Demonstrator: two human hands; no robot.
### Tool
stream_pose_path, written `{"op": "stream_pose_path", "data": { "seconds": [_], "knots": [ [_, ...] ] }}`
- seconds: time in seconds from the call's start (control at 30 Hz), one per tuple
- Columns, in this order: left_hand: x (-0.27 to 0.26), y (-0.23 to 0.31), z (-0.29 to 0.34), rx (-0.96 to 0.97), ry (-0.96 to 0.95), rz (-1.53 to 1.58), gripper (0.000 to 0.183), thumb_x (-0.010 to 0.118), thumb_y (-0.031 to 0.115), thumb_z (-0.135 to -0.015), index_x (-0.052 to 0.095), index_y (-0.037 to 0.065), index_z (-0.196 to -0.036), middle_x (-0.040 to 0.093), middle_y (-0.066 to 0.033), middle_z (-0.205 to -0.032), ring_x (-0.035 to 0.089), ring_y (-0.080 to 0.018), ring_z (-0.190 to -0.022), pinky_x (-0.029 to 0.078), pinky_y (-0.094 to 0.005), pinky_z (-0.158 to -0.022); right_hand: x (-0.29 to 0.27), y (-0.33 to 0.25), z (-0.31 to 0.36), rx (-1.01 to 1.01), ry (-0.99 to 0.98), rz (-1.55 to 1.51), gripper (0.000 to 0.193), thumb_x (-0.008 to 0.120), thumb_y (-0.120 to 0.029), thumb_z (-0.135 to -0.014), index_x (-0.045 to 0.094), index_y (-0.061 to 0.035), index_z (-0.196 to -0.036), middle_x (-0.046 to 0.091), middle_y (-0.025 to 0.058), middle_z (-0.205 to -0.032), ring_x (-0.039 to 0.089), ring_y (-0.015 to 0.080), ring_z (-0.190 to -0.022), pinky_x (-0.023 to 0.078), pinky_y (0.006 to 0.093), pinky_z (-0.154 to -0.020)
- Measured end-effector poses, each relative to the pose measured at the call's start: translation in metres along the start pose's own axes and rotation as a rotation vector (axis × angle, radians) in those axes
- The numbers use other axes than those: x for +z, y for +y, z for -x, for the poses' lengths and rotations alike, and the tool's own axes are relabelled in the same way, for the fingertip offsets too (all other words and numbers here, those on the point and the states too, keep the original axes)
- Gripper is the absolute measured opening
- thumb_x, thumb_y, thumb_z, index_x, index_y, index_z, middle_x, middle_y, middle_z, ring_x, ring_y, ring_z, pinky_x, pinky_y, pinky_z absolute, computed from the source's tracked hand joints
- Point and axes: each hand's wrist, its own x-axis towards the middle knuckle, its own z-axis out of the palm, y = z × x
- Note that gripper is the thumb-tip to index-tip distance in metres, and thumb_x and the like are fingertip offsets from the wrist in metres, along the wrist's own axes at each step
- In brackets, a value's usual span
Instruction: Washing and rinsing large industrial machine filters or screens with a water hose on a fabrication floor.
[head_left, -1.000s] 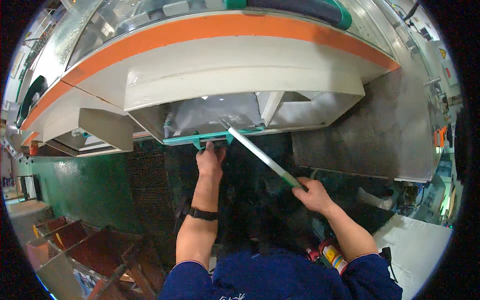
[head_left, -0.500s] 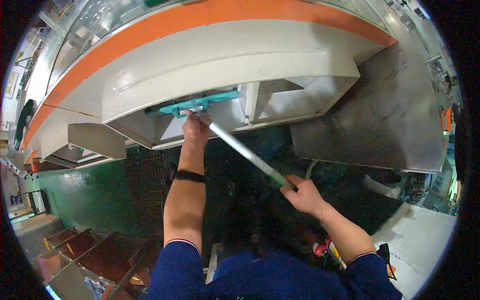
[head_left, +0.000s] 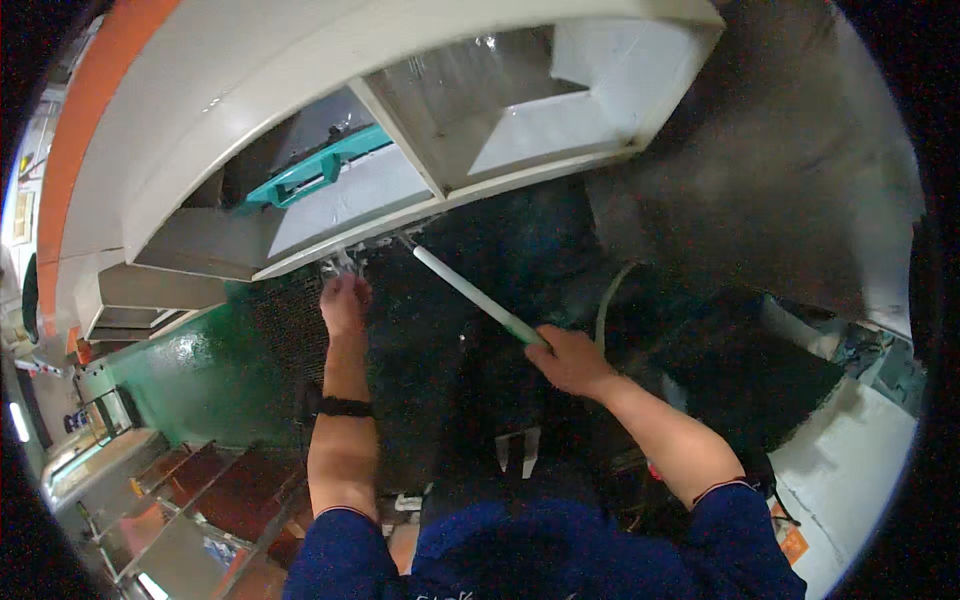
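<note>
My right hand (head_left: 575,362) is closed round the green grip of a white pole (head_left: 465,288). The pole slants up and left to a thin tip beside the cabinet's lower front edge. My left hand (head_left: 345,300), fingers drawn together, is just below that edge, at a small, shiny, whitish thing (head_left: 345,262) too blurred to name. Inside the left compartment of the cream cabinet (head_left: 300,250) lies a long teal plastic bar (head_left: 325,170) with a raised bracket and dark material behind it. Neither hand touches the bar.
A divider (head_left: 400,135) separates the left compartment from a right one. A grey metal panel (head_left: 760,180) stands to the right. Below are dark matting (head_left: 290,320) and green floor (head_left: 190,375). A white surface (head_left: 850,480) is at lower right, brown shelving (head_left: 215,490) at lower left.
My left hand has come off the teal bar and down below the cabinet edge. The pole's end has moved out of the compartment, away from the bar. The view has turned and shifted.
</note>
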Motion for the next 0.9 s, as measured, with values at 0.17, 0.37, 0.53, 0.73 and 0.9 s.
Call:
{"op": "stream_pose_path", "data": {
  "seconds": [0.17, 0.37, 0.53, 0.73, 0.9],
  "knots": [
    [-0.124, -0.141, -0.07, 0.738, -0.382, -1.822, 0.024, 0.063, 0.028, -0.092, 0.07, 0.006, -0.099, 0.071, -0.0153, -0.093, 0.07, -0.0295, -0.086, 0.058, -0.0399, -0.072, 0.072, -0.014, -0.057, -0.127, -0.074, -0.05, 0.027, 0.063, -0.032, -0.093, 0.064, -0.0056, -0.098, 0.067, 0.024, -0.087, 0.066, 0.0453, -0.087, 0.05, 0.0546, -0.072],
    [-0.213, -0.205, -0.147, 0.457, -0.568, -1.575, 0.033, 0.063, 0.032, -0.09, 0.068, 0.005, -0.11, 0.071, -0.0196, -0.098, 0.071, -0.0335, -0.093, 0.059, -0.0444, -0.075, 0.142, -0.045, -0.096, -0.217, -0.021, 0.108, 0.028, 0.061, -0.036, -0.093, 0.062, -0.009, -0.098, 0.069, 0.0194, -0.087, 0.068, 0.0431, -0.085, 0.052, 0.0558, -0.074],
    [-0.324, -0.208, -0.241, -0.04, -0.496, -1.461, 0.037, 0.063, 0.036, -0.092, 0.066, 0.005, -0.113, 0.072, -0.0187, -0.097, 0.071, -0.0313, -0.09, 0.057, -0.0469, -0.071, 0.184, -0.091, -0.153, -0.265, -0.181, 0.24, 0.029, 0.059, -0.039, -0.093, 0.062, -0.0125, -0.103, 0.07, 0.0171, -0.087, 0.068, 0.042, -0.083, 0.053, 0.0553, -0.075],
    [-0.45, -0.173, -0.377, 0.303, -0.514, -1.469, 0.038, 0.067, 0.039, -0.091, 0.068, 0.006, -0.11, 0.071, -0.0151, -0.086, 0.071, -0.029, -0.083, 0.056, -0.0433, -0.068, 0.282, -0.082, -0.233, -0.483, 0.094, 0.335, 0.033, 0.061, -0.037, -0.092, 0.065, -0.0142, -0.116, 0.07, 0.0179, -0.084, 0.069, 0.0409, -0.08, 0.054, 0.0544, -0.073],
    [-0.427, -0.179, -0.415, 0.115, -0.481, -1.674, 0.036, 0.069, 0.035, -0.088, 0.067, 0.007, -0.112, 0.072, -0.0181, -0.095, 0.071, -0.0339, -0.09, 0.056, -0.0454, -0.072, 0.323, -0.063, -0.286, -0.368, -0.094, 0.449, 0.038, 0.064, -0.033, -0.09, 0.065, -0.012, -0.121, 0.07, 0.0159, -0.081, 0.07, 0.0387, -0.079, 0.055, 0.0528, -0.072]
  ]
}}
